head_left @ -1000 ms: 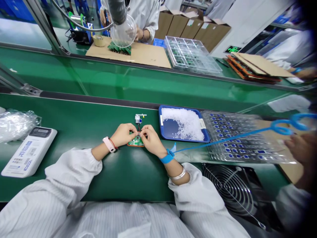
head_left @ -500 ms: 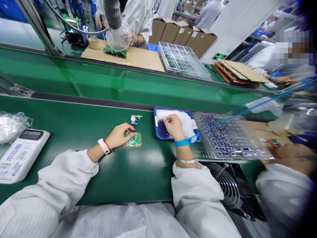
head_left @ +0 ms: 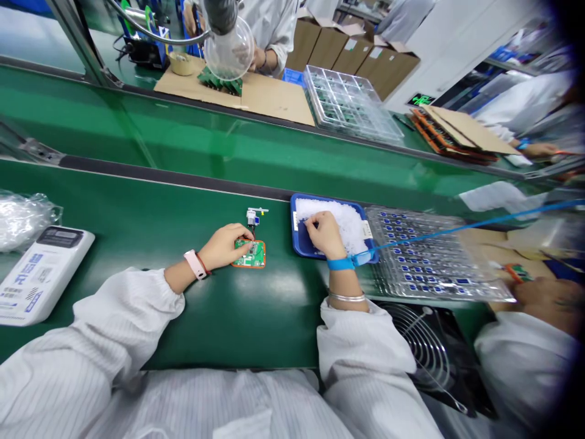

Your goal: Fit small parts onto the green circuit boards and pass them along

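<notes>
My left hand holds down a green circuit board with an orange edge, its thumb on top and its fingers by the board's far side. Dark wires run from there to a small white-and-blue part lying just beyond. Over a shallow blue tray of tiny white pieces, my right hand has thumb and fingertips pinched together. Whatever may be between those fingertips is too small to make out. A blue wrist strap with a cord circles my right wrist.
Clear blister trays with small blue-faced parts stand right of the blue tray. A black fan sits at the front right, near another person's hand. To the left are a white device and clear plastic bags.
The whole view has shifted slightly. My left hand stays on the circuit board, and my right hand stays pinched over the blue tray.
</notes>
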`<state>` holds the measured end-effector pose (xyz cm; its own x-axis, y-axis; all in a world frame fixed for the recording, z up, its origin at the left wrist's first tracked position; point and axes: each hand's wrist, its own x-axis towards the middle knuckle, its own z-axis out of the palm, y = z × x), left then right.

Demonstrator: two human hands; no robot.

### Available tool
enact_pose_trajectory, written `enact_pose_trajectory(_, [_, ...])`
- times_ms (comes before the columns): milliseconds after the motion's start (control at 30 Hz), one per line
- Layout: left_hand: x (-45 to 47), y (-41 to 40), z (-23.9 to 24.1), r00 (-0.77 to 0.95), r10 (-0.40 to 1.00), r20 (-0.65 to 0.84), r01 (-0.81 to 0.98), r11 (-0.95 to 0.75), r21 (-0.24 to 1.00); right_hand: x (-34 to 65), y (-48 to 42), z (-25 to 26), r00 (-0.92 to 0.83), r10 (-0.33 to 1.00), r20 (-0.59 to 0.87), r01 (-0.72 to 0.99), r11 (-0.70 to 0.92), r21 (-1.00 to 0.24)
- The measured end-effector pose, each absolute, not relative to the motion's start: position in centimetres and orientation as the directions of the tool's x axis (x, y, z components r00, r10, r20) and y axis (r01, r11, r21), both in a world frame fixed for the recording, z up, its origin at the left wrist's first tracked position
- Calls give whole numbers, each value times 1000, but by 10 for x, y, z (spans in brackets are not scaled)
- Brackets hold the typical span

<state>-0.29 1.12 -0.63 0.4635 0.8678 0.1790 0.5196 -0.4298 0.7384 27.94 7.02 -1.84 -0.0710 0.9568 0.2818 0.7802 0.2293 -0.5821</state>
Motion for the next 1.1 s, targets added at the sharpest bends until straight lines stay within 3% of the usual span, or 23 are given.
enact_pose_trajectory(167, [-1,10,-4,393,896,208,493,-396,775,237,35,3,-140,921,364,668,359,-652])
enact_pose_trajectory(300, [3,5,0,358,896,264,458,-414,786,192,3,7,-320,896,307,497,435,-751])
enact_pose_trajectory(400, [4,4,0,369,894,256,454,-413,789,179,-6,1,-353,895,273,419,412,-809])
enact_pose_trajectory(967, [2,11,4,367,927,81,620,-309,721,175,0,-15,-352,924,151,493,320,-809])
enact_pose_trajectory(1100, [-9,2,1,483,859,169,635,-477,608,181,-1,3,-327,909,260,436,389,-812])
